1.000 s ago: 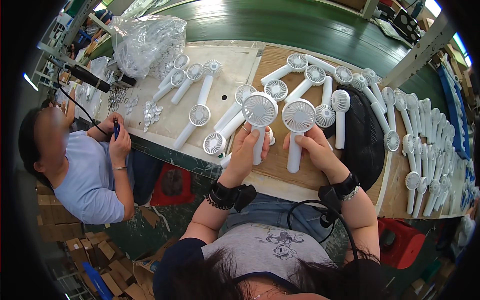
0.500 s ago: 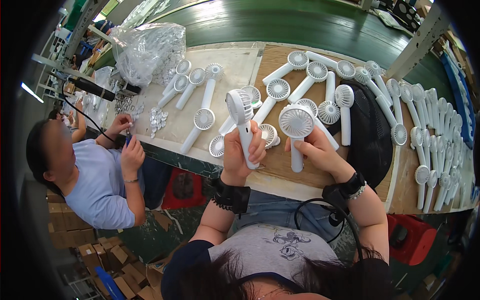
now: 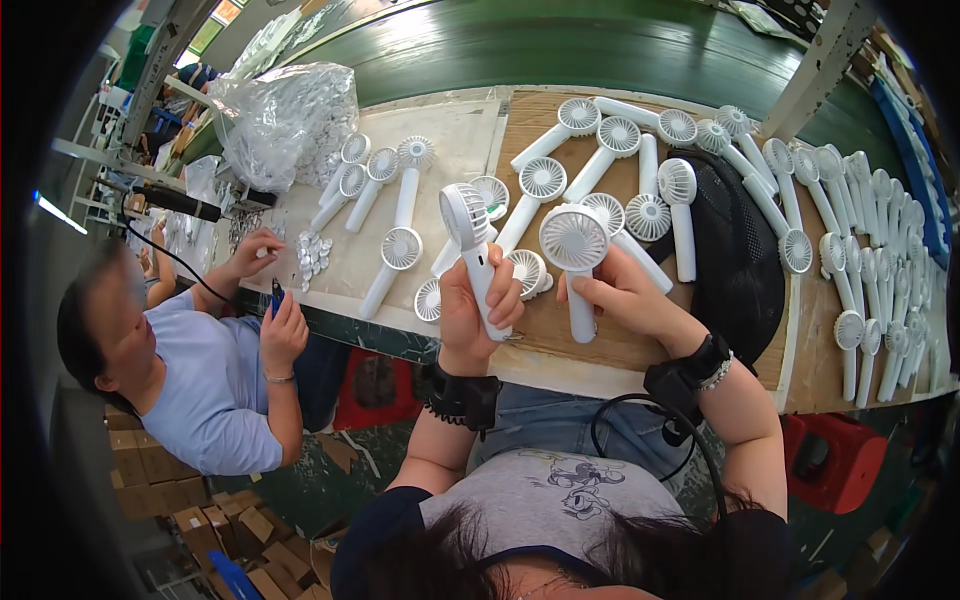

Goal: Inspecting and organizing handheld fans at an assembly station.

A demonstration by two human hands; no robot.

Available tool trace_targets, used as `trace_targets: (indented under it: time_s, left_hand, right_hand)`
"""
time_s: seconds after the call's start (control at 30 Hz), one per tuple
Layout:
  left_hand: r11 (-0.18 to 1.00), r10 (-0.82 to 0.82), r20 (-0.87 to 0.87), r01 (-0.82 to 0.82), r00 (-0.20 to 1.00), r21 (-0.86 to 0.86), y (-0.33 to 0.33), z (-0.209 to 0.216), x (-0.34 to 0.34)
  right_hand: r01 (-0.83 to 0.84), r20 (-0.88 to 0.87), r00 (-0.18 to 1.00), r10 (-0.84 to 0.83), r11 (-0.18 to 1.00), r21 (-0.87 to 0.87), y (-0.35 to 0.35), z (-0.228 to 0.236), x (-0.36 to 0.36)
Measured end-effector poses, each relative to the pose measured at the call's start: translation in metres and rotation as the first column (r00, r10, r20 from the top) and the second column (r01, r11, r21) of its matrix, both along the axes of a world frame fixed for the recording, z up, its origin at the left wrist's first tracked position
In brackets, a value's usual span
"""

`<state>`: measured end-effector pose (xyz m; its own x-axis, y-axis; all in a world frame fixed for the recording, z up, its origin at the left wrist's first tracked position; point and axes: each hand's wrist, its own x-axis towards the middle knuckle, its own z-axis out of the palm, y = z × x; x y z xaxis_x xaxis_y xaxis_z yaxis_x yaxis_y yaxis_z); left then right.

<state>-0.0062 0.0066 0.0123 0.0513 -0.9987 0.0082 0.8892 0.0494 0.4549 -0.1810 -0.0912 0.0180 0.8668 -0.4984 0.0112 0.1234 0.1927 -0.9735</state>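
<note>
My left hand is wrapped around the handle of a white handheld fan. That fan stands nearly upright, its round head turned partly sideways and a small dark slot showing on the handle. In my right hand is a second white handheld fan, gripped by the handle just below the head, with its round grille toward me. Both are held above the near part of the table, close together but apart. Behind them lie several more white fans on a brown board.
Rows of white fans crowd the right side beside a black mesh bag. A clear plastic bag and small white discs are at left. A co-worker sits there holding a blue tool. A green conveyor runs behind.
The view has shifted slightly. Both fans stay in my hands, and the right one has come a little nearer the left one. The co-worker's two hands have moved apart.
</note>
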Motion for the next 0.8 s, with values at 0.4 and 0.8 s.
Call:
trace_targets:
  time_s: [0.4, 0.8]
  left_hand:
    - [0.996, 0.080, 0.246, -0.088, 0.966, 0.024, 0.002, -0.002, -0.003]
    - [0.979, 0.088, 0.305, -0.139, 0.948, 0.152, -0.007, -0.017, -0.010]
  right_hand:
    - [0.194, 0.054, 0.928, -0.368, 0.356, -0.914, 0.003, 0.000, -0.001]
    - [0.340, 0.110, 0.906, -0.408, 0.552, -0.761, 0.002, -0.005, -0.006]
